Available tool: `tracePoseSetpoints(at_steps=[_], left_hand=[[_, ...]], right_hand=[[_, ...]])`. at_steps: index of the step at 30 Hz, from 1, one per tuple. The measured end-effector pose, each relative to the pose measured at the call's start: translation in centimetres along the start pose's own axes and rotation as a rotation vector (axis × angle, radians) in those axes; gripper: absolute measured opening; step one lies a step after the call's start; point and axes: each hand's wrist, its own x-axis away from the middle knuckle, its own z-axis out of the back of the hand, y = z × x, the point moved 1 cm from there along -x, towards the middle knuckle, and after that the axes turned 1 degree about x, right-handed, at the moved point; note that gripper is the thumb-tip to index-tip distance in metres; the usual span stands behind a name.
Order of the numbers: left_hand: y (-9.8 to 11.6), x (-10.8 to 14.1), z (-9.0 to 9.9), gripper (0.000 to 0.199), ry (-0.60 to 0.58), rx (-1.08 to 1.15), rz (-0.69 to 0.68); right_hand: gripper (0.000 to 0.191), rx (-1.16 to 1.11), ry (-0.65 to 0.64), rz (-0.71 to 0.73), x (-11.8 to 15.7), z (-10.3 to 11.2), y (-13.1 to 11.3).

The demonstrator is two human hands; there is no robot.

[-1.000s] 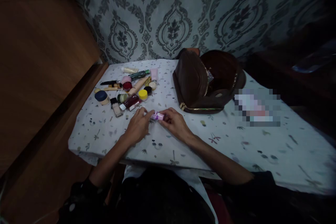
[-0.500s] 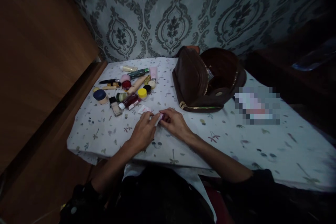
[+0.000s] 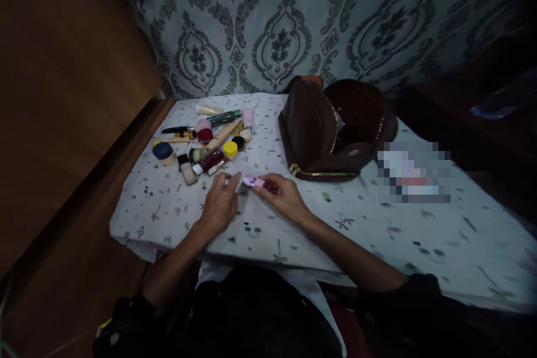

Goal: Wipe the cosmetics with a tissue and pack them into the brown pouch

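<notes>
You are holding a small pink, white and purple tube [image 3: 254, 182] just below and left of frame centre. Your right hand [image 3: 284, 196] is doing the gripping: thumb and fingers are clamping on the tube's right end, its white end pointing left. Your left hand [image 3: 219, 204] is hovering beside that white end, fingers standing apart and loosely bent, nothing showing between them. Whether its nearest fingertip is touching the tube: cannot tell.

Step in hand, as judged: you are turning or adjusting the tube between both hands, the right one bearing it. Tube is too small and dim for reading its print or checking its cap.

Surroundings: cosmetics are lying left of centre, above your left hand; a dark red bottle [image 3: 208, 161] and a yellow-lidded jar [image 3: 230, 149] are sitting at their near side. A brown bag [image 3: 308, 128] is gaping open right of centre, well apart from them. All are resting on a printed cloth [image 3: 377, 240].

Next move, as judged, is calling for a steady right pinch while your left fingers are keeping space around the white end, and for clearance from the red bottle.
</notes>
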Motion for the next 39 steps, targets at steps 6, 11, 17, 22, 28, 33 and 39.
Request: tracePoseSetpoints(at_steps=[6, 11, 17, 22, 28, 33, 39], left_hand=[[1.8, -0.1, -0.9, 0.057, 0.005, 0.051, -0.110], [-0.9, -1.2, -0.1, 0.049, 0.111, 0.063, -0.044], [0.6, -0.5, -0.3, 0.056, 0.113, 0.092, -0.089], [1.7, 0.1, -0.4, 0.063, 0.105, 0.075, -0.161], [-1.9, -1.0, 0.7, 0.046, 0.172, 0.104, -0.044], [-4.1, -2.2, -0.1, 0.041, 0.105, 0.112, -0.061], [-5.0, -2.6, -3.4, 0.039, 0.074, 0.119, -0.147]], right_hand=[[0.042, -0.241, -0.064, -0.127, 0.1, 0.1, -0.6], [0.041, -0.400, -0.096, -0.217, 0.1, 0.3, -1.3], [0.032, -0.665, -0.111, -0.355, 0.0, 0.3, -1.8], [0.034, -0.815, -0.065, -0.411, -0.1, 0.7, -2.1], [0.040, -0.844, 0.036, -0.229, 0.1, 4.0, -3.5], [0.039, -0.640, 0.080, -0.007, 0.6, 11.5, -7.6], [0.034, -0.293, 0.366, 0.195, -2.1, 22.3, -11.0]])
